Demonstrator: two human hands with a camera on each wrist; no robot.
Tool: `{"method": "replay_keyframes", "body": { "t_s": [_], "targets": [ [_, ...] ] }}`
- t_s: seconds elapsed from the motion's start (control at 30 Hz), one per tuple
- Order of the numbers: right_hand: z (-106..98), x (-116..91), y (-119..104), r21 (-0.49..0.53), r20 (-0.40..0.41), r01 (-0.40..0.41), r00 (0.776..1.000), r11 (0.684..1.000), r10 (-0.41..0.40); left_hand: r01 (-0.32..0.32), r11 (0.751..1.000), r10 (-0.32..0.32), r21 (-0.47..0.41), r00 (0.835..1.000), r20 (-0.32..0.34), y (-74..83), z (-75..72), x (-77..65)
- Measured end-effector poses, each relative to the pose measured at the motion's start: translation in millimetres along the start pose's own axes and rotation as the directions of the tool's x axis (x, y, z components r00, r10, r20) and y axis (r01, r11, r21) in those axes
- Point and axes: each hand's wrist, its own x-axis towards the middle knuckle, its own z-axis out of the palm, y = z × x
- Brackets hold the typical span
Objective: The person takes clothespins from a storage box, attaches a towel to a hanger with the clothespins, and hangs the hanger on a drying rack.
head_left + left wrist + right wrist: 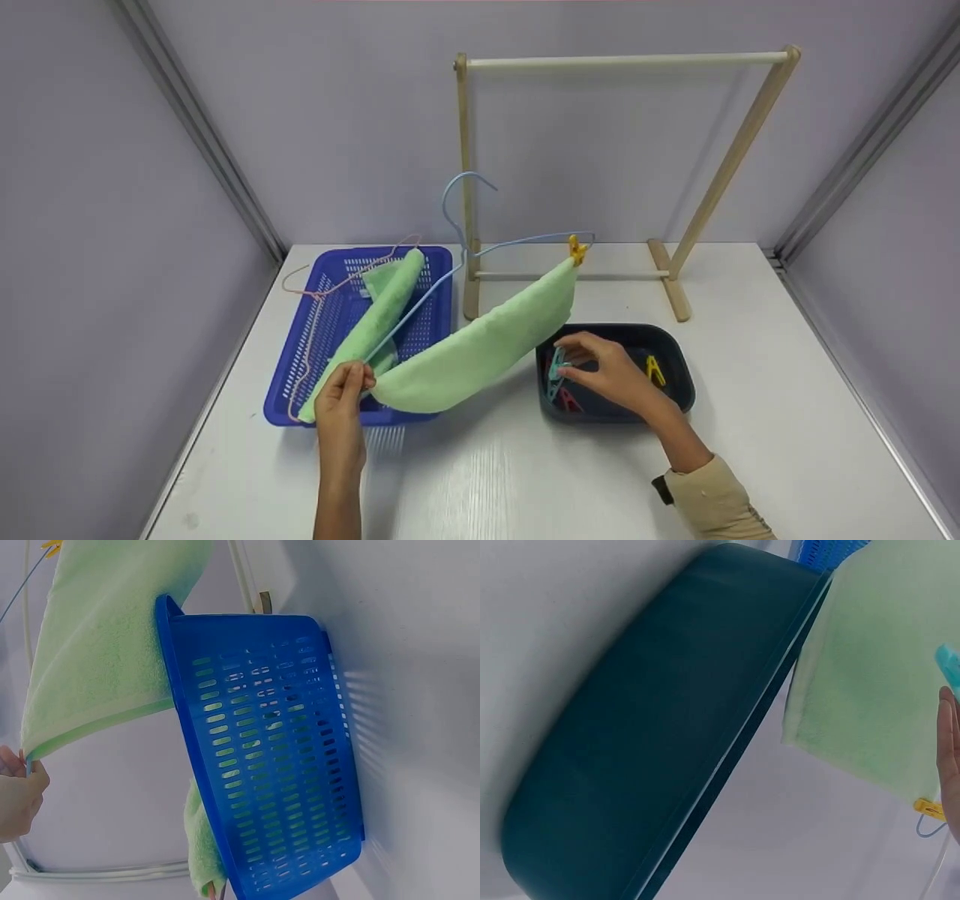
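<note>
My left hand (341, 394) pinches one end of a light blue wire hanger (429, 291) together with a corner of a pale green towel (480, 356). The towel's other end is fixed to the hanger's far arm by a yellow clothespin (576, 251). The hanger's hook points up, and the towel sags between its ends. Over the left part of a dark tray (686, 382), my right hand (611, 375) holds a teal clothespin (556, 366) between thumb and fingers. In the right wrist view the teal clothespin (949, 666) shows only partly.
A blue basket (276, 397) on the left holds another green towel (375, 322) on a pink hanger (311, 337). Inside the tray lie a yellow clothespin (655, 371) and a red clothespin (570, 400). A wooden rack (630, 61) with a white bar stands behind.
</note>
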Motion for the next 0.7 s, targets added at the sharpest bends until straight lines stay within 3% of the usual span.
{"method": "replay_keyframes", "body": {
  "t_s": [0.17,0.43,0.7],
  "targets": [
    [3,0,19,0.004,-0.012,-0.014,1.0,1.0,0.014,0.0,1.0,0.0,0.002,1.0,-0.002,-0.3,-0.3,0.3],
    [2,2,18,-0.02,-0.018,0.053,0.998,0.998,-0.054,-0.016,1.0,0.016,-0.006,1.0,0.01,-0.5,0.1,1.0],
    [2,3,14,-0.028,-0.013,0.064,0.998,0.998,-0.064,-0.014,1.0,0.014,-0.003,1.0,0.008,-0.4,-0.4,0.1]
  ]
}}
